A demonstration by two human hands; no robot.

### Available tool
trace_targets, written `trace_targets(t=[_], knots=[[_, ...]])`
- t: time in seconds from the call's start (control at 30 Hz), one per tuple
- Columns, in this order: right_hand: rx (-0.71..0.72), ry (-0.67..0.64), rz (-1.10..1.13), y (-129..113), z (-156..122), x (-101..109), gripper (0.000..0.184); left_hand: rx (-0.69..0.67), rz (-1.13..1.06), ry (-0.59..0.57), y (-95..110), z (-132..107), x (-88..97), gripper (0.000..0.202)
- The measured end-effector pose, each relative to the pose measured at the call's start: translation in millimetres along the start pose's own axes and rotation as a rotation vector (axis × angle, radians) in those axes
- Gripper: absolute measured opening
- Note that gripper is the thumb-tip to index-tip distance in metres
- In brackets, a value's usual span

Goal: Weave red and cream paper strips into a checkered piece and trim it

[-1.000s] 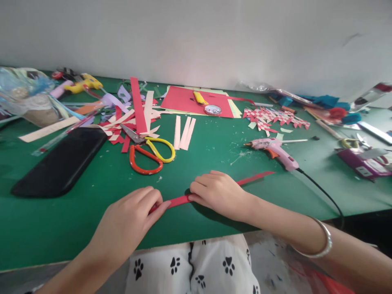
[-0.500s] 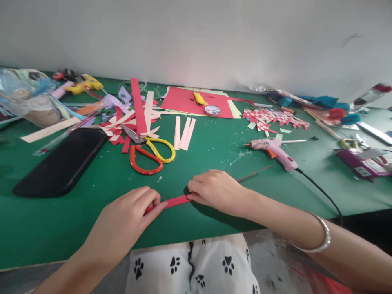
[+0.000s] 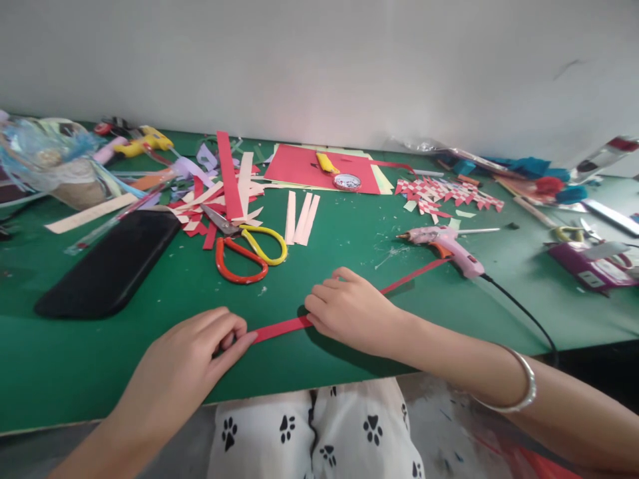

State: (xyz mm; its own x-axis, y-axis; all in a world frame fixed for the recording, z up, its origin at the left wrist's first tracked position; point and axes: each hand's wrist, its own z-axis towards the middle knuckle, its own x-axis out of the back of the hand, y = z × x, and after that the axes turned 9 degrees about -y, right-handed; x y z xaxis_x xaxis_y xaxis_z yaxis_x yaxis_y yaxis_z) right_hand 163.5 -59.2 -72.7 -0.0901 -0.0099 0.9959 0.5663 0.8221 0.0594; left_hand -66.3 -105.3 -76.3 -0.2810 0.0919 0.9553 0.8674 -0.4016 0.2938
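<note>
A narrow red paper strip is stretched between my hands, just above or on the green table. My left hand pinches its left end between thumb and fingers. My right hand grips it further along, fingers curled, and the strip's tail runs out beyond this hand toward the pink glue gun. Beyond my left hand lie scissors with one red and one yellow handle. Three pale paper strips rest beside them.
A black phone-like slab lies at left, near a heap of paper scraps. Behind are red paper sheets with a yellow cutter. Woven red-and-white paper pieces and a purple box sit at right.
My left hand has moved left along or with the strip, so a longer red stretch shows between my hands. The right hand has barely moved; its fingers lifted slightly.
</note>
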Motion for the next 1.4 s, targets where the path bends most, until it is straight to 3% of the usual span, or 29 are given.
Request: trace_targets(t=[0.13,0.37,0.7,0.9,1.03,1.17,1.4], knots=[[0.012,0.109,-0.012,-12,6,-1,0.024,0.012,-0.011,-0.016,0,0,-0.2,0.035],[-0.03,0.012,0.268,-21,18,-3,0.023,-0.007,0.038,0.031,-1,-1,-2.8,0.035],[-0.055,-0.018,0.24,-19,22,-5,0.023,0.003,0.1,0.064,3,0,-0.3,0.037],[-0.063,-0.045,0.241,-19,23,-2,0.021,0.0,0.14,0.026,-1,-4,-0.6,0.034],[-0.04,-0.054,0.236,-17,24,0,0.021,-0.198,0.218,0.13,-3,-14,-6.9,0.031],[-0.026,-0.045,0.235,-17,24,0,0.022,-0.429,0.277,0.124,4,-18,-14.9,0.031],[-0.047,-0.036,0.228,-18,23,-1,0.022,-0.437,0.386,0.197,14,-21,-27.4,0.042]])
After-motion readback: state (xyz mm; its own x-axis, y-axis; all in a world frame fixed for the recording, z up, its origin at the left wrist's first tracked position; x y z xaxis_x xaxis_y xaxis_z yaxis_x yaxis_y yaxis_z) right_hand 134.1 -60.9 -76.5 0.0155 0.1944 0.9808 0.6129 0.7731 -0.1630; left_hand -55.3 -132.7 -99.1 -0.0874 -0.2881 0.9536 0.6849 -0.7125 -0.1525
